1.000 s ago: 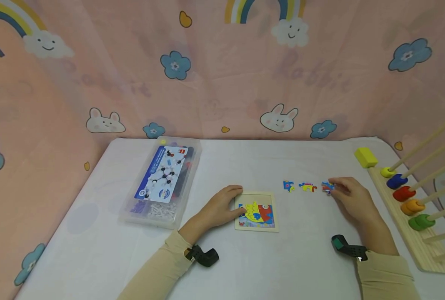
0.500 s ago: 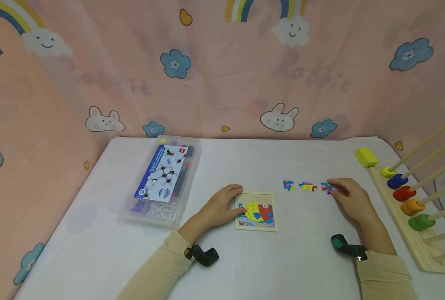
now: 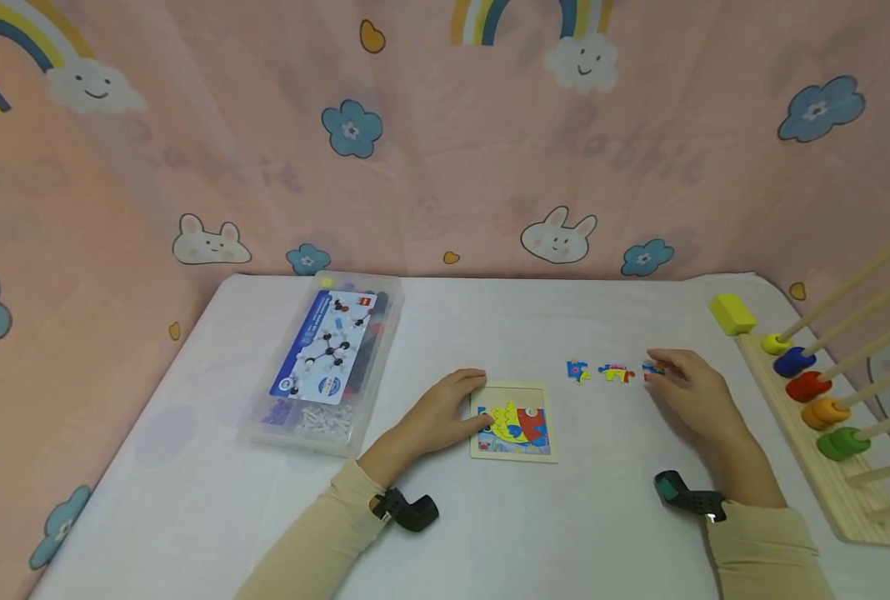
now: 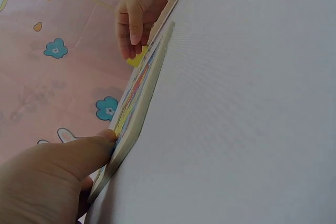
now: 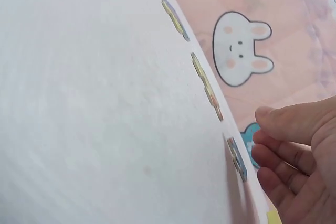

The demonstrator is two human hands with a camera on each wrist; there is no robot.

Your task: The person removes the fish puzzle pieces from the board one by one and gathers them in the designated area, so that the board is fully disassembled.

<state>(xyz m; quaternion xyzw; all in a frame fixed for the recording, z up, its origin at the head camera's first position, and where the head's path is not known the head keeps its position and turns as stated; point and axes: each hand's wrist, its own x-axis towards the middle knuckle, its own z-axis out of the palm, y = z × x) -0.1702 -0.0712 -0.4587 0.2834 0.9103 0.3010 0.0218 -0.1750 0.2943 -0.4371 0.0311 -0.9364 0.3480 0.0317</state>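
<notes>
A square wooden jigsaw tray (image 3: 516, 457) with a partly filled yellow, red and blue picture lies in the middle of the table. My left hand (image 3: 442, 412) grips its left side, thumb on the picture and fingers along the edge. To the right, several centimetres off, three loose jigsaw pieces lie in a row: a blue one (image 3: 577, 371), a yellow one (image 3: 616, 373) and a blue-red one (image 3: 651, 369). My right hand (image 3: 696, 396) hovers over the last, partly hiding it. In the right wrist view, a gap separates its loosely bent fingers from that piece (image 5: 237, 160).
A clear plastic case (image 3: 325, 358) of molecule-model parts lies at the left. On the right stands a wooden bead rack (image 3: 827, 467) with upright pegs and coloured beads, a yellow block (image 3: 732, 314) by its far end. A pink printed cloth (image 3: 445, 150) hangs behind.
My right hand has shifted slightly left and away from me, now covering more of the blue-red jigsaw piece. My left hand and the tray have stayed put.
</notes>
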